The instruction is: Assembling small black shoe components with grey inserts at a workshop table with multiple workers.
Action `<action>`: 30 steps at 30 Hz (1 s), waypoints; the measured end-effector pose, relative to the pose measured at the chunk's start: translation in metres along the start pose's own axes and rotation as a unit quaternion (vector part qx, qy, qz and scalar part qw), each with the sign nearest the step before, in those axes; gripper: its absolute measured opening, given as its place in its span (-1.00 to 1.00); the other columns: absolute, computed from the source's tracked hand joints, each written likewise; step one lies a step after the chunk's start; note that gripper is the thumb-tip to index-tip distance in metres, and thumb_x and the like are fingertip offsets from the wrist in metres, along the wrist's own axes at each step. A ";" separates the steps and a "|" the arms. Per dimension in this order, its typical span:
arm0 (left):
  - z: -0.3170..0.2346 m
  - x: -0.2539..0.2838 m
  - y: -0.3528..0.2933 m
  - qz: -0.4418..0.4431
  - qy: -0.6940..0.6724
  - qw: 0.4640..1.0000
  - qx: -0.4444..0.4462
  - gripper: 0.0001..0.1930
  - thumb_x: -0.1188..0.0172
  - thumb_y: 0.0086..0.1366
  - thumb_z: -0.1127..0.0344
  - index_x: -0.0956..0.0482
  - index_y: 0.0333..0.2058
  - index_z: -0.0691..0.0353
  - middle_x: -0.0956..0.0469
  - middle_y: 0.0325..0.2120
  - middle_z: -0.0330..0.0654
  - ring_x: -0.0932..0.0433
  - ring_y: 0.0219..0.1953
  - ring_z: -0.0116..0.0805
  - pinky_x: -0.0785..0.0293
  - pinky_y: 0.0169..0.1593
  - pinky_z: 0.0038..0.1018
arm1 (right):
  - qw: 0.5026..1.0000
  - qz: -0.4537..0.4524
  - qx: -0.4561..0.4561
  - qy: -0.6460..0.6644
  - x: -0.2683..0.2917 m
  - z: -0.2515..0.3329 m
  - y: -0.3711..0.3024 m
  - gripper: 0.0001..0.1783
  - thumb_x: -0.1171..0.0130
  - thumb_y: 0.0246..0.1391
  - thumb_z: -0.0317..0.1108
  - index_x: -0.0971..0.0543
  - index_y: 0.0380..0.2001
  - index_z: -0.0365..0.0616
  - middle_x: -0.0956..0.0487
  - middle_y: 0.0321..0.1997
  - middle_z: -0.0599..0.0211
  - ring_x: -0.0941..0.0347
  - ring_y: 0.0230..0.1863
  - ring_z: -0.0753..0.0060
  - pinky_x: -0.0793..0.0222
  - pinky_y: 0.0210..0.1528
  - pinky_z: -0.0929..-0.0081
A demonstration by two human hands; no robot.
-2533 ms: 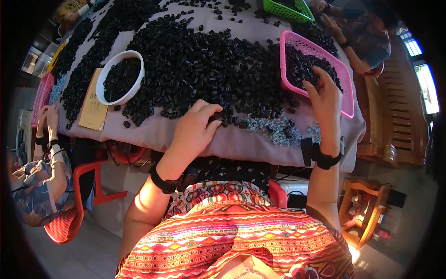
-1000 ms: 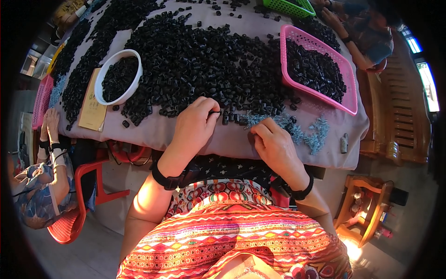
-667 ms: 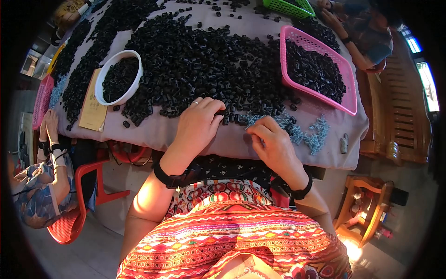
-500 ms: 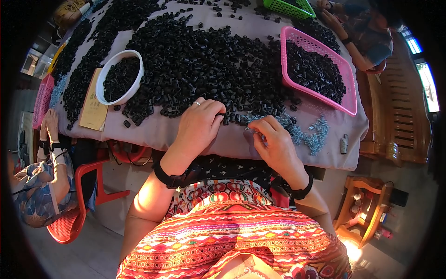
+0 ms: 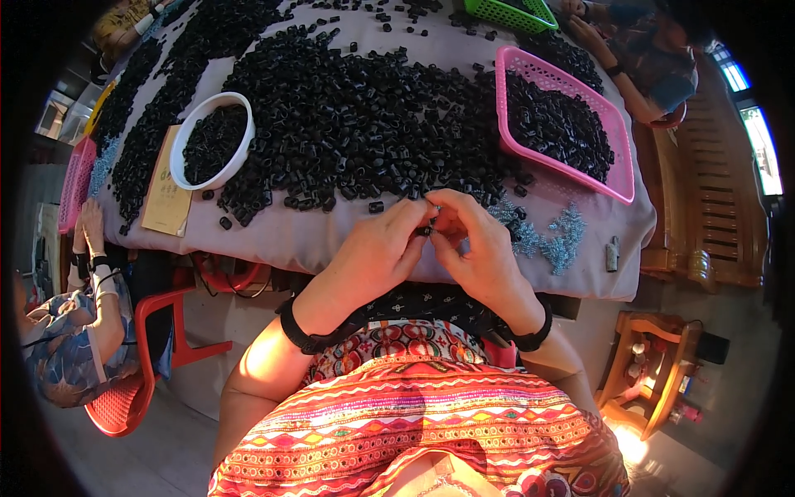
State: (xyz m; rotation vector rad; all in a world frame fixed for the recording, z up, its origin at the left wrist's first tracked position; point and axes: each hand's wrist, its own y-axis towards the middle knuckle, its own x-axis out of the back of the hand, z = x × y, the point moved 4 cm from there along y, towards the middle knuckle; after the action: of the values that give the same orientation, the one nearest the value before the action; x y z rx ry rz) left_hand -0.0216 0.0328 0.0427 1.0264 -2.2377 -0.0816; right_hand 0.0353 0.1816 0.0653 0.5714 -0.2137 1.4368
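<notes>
I see both hands close together, with their fingertips meeting over the near edge of the tabletop (image 5: 277,247). The left hand (image 5: 377,244) pinches a small black piece (image 5: 424,233) between its thumb and finger. The right hand (image 5: 480,248) has its thumb and finger bent in right beside that piece. I cannot tell if the right hand is pinching something too, because what sits between its fingers is too tiny for me. Each wrist wears a black band (image 5: 534,333).

Just past the hands I see a big heap of black pieces (image 5: 356,124) on the pale cloth. Near the right hand is a tangle of thin, shiny blue-gray bits (image 5: 566,240), and a little gray thing (image 5: 612,254) lies farther right. Behind them, a pink basket (image 5: 631,178) with holes in its sides has lots of black pieces in it. Over on the left, a white bowl (image 5: 177,170) holds dark bits, and a tan booklet (image 5: 168,209) lies next to it.

Farther out, I see a green basket (image 5: 545,26) at the far side, another person's hands (image 5: 89,222) at the left edge, a red chair (image 5: 132,373), and a brown wooden bench (image 5: 722,211) on the right.
</notes>
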 end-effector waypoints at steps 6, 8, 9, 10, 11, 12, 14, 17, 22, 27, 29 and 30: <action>0.000 -0.001 -0.003 -0.007 -0.025 0.999 -0.019 -0.73 -0.21 0.20 0.53 -0.50 -0.10 0.27 -0.55 -0.22 -0.02 -0.59 -0.21 0.09 -0.54 -0.21 -0.21 | 0.996 0.051 -0.068 0.009 0.001 -0.007 -0.004 -0.44 -0.19 0.05 -0.64 -0.43 0.16 -0.13 -0.55 -0.35 0.28 -0.55 -0.36 0.44 -0.47 -0.30 0.50; 0.003 -0.004 -0.006 0.015 -0.012 1.000 0.001 -0.75 -0.27 0.16 0.56 -0.59 -0.16 0.25 -0.59 -0.20 -0.09 -0.63 -0.15 -0.08 -0.57 -0.13 -0.35 | 0.984 0.073 -0.135 0.092 0.001 -0.015 -0.007 -0.44 -0.24 0.05 -0.68 -0.44 0.15 -0.18 -0.53 -0.35 0.42 -0.48 -0.36 0.67 -0.42 -0.32 0.65; 0.003 -0.005 -0.008 0.014 -0.012 1.000 0.001 -0.75 -0.27 0.16 0.56 -0.59 -0.16 0.25 -0.59 -0.20 -0.09 -0.63 -0.15 -0.08 -0.57 -0.13 -0.35 | 0.984 0.074 -0.135 0.091 0.003 -0.015 -0.008 -0.44 -0.24 0.05 -0.68 -0.44 0.15 -0.18 -0.53 -0.35 0.42 -0.48 -0.36 0.67 -0.42 -0.32 0.65; 0.004 -0.007 -0.009 0.025 -0.029 0.999 0.002 -0.77 -0.28 0.16 0.56 -0.59 -0.17 0.25 -0.59 -0.21 -0.10 -0.63 -0.15 -0.10 -0.57 -0.14 -0.36 | 0.977 0.084 -0.159 0.116 0.005 -0.017 -0.009 -0.45 -0.25 0.07 -0.67 -0.44 0.15 -0.18 -0.53 -0.35 0.43 -0.47 -0.37 0.70 -0.41 -0.34 0.68; 0.005 -0.008 -0.010 0.035 -0.046 0.998 0.003 -0.78 -0.29 0.17 0.56 -0.60 -0.19 0.25 -0.59 -0.21 -0.10 -0.63 -0.16 -0.12 -0.57 -0.14 -0.38 | 0.968 0.093 -0.183 0.141 0.006 -0.019 -0.010 -0.46 -0.26 0.08 -0.66 -0.44 0.15 -0.19 -0.52 -0.35 0.45 -0.46 -0.38 0.72 -0.39 -0.35 0.70; 0.005 -0.008 -0.011 0.035 -0.046 0.998 0.003 -0.78 -0.29 0.17 0.56 -0.60 -0.19 0.25 -0.59 -0.21 -0.10 -0.63 -0.16 -0.12 -0.57 -0.14 -0.38 | 0.968 0.094 -0.183 0.140 0.006 -0.022 -0.011 -0.46 -0.26 0.08 -0.66 -0.44 0.15 -0.19 -0.52 -0.35 0.45 -0.46 -0.38 0.72 -0.39 -0.35 0.70; 0.006 -0.009 -0.011 0.039 -0.096 0.995 0.005 -0.79 -0.30 0.17 0.59 -0.60 -0.20 0.29 -0.59 -0.22 -0.10 -0.63 -0.17 -0.18 -0.57 -0.14 -0.42 | 0.940 0.104 -0.218 0.240 0.002 -0.032 -0.014 -0.49 -0.33 0.07 -0.59 -0.45 0.11 -0.24 -0.49 -0.41 0.51 -0.40 -0.42 0.80 -0.32 -0.41 0.71; 0.010 -0.008 -0.013 0.029 -0.160 0.987 0.019 -0.77 -0.29 0.16 0.63 -0.59 -0.20 0.31 -0.59 -0.22 -0.11 -0.63 -0.16 -0.25 -0.56 -0.13 -0.45 | 0.935 0.111 -0.222 0.254 0.002 -0.034 -0.011 -0.56 -0.34 0.08 -0.57 -0.49 0.05 -0.29 -0.49 -0.41 0.50 -0.39 -0.43 0.80 -0.31 -0.42 0.74; 0.012 -0.004 -0.014 0.012 -0.193 0.980 0.044 -0.78 -0.29 0.17 0.65 -0.59 -0.20 0.32 -0.58 -0.20 -0.14 -0.61 -0.14 -0.32 -0.55 -0.07 -0.48 | 0.963 0.097 -0.183 0.173 0.001 -0.034 -0.004 -0.73 -0.34 0.10 -0.51 -0.59 -0.11 -0.28 -0.50 -0.42 0.48 -0.41 -0.44 0.74 -0.37 -0.40 0.65; 0.026 0.007 -0.019 -0.039 -0.224 0.969 0.101 -0.78 -0.26 0.21 0.66 -0.59 -0.17 0.34 -0.56 -0.14 -0.17 -0.59 -0.10 -0.41 -0.56 0.01 -0.51 | 0.996 0.029 -0.027 -0.074 0.004 -0.016 0.020 -0.83 -0.32 0.08 -0.44 -0.63 -0.24 -0.23 -0.57 -0.35 0.32 -0.56 -0.39 0.37 -0.45 -0.35 0.41; 0.040 0.009 -0.023 -0.071 -0.270 0.952 0.121 -0.78 -0.22 0.25 0.68 -0.57 -0.13 0.36 -0.55 -0.10 -0.17 -0.58 -0.07 -0.45 -0.57 0.05 -0.53 | 0.984 0.027 0.058 -0.168 -0.001 -0.016 0.025 -0.86 -0.28 0.05 -0.49 -0.64 -0.27 -0.23 -0.58 -0.30 0.19 -0.54 -0.30 0.13 -0.44 -0.27 0.35; 0.046 0.009 -0.026 -0.088 -0.302 0.939 0.140 -0.78 -0.20 0.27 0.69 -0.56 -0.11 0.37 -0.56 -0.08 -0.16 -0.59 -0.06 -0.46 -0.58 0.05 -0.52 | 0.983 0.026 0.057 -0.170 -0.003 -0.016 0.027 -0.86 -0.28 0.05 -0.49 -0.64 -0.27 -0.23 -0.58 -0.30 0.19 -0.54 -0.30 0.13 -0.44 -0.27 0.35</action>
State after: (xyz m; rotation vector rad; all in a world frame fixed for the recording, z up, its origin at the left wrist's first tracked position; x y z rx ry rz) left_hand -0.0357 -0.0009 0.0039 1.5165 -2.7553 -0.1806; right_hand 0.0052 0.1875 0.0574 0.9124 -0.4203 1.4024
